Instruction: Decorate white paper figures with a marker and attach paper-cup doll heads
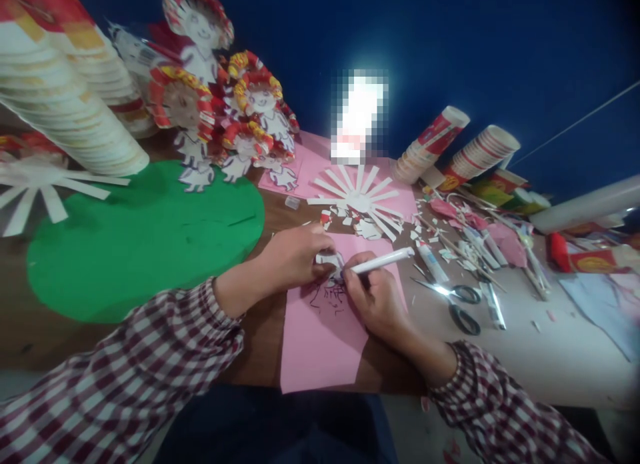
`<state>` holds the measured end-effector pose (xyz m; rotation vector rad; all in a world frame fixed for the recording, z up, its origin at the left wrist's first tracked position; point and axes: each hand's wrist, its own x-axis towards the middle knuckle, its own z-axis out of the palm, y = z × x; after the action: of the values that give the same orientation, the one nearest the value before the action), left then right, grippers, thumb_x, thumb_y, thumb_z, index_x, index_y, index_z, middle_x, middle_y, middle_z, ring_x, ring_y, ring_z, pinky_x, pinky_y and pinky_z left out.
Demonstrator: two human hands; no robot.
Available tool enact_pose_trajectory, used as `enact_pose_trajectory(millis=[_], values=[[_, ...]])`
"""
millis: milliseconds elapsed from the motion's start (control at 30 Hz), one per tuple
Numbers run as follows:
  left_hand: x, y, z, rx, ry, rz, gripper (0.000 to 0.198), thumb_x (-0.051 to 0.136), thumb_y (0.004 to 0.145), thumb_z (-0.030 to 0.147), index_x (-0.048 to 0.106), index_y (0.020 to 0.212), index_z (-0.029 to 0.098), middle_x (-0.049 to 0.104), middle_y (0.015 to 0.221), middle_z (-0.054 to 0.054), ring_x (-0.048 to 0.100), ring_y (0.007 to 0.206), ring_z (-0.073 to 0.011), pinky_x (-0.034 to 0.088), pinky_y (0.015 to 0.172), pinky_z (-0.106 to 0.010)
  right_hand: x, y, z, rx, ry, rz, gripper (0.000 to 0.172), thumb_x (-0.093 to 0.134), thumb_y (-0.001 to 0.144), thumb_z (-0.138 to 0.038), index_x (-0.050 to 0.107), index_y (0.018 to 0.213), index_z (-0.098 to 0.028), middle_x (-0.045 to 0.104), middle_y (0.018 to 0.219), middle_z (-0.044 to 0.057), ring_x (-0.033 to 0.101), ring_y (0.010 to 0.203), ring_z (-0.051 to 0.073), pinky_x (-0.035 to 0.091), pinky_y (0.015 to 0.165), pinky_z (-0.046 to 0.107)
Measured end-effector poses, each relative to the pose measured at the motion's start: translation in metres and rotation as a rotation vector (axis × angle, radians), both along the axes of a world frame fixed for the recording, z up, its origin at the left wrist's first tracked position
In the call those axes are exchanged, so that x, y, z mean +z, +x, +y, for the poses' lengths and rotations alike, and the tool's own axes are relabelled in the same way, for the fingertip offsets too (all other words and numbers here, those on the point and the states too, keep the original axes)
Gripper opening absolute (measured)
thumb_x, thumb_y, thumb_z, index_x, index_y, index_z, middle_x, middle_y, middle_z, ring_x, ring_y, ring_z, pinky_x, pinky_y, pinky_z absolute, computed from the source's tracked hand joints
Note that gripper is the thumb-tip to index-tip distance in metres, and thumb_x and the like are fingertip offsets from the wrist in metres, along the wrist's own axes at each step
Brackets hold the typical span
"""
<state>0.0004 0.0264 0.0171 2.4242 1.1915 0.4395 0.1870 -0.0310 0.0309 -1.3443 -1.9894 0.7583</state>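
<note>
Between finger and thumb, my left hand pinches a small white paper cutout over a pink sheet. My right hand grips a white marker pen, its tip down at the cutout's edge. Dark pen strokes mark the pink sheet just below the cutout; the fingers hide part of it. To the right of my right hand lie black-handled scissors, blades apart. Beyond my hands rests a fan of white paper strips.
A green oval sheet lies at left, with paper figures in red-and-yellow rings behind it. Stacked paper cups lean at far left, and more cup stacks stand at right. Paper scraps, a glue tube and sticks litter the right side.
</note>
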Motion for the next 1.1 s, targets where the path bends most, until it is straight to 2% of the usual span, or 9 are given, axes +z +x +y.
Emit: enact_pose_trajectory(millis=[533, 1100], values=[[-0.0011, -0.0007, 0.0005, -0.001, 0.006, -0.018, 0.017, 0.065, 0.079, 0.027, 0.069, 0.095, 0.024, 0.06, 0.092, -0.001, 0.059, 0.083, -0.0162, 0.042, 0.066, -0.025, 0.0004, -0.0007, 0.0004, 0.019, -0.058, -0.008, 0.011, 0.048, 0.092, -0.022, 0.051, 0.082, -0.02, 0.055, 0.066, -0.001, 0.054, 0.058, 0.013, 0.042, 0.056, 0.023], [-0.0016, -0.001, 0.001, -0.001, -0.005, -0.019, 0.019, 0.065, 0.08, 0.031, 0.069, 0.098, 0.024, 0.061, 0.094, -0.002, 0.061, 0.086, -0.0178, 0.044, 0.072, -0.026, -0.004, -0.0003, 0.0008, 0.054, -0.052, 0.007, 0.014, 0.048, 0.092, -0.025, 0.053, 0.081, -0.019, 0.056, 0.073, 0.001, 0.054, 0.06, 0.013, 0.043, 0.057, 0.023]])
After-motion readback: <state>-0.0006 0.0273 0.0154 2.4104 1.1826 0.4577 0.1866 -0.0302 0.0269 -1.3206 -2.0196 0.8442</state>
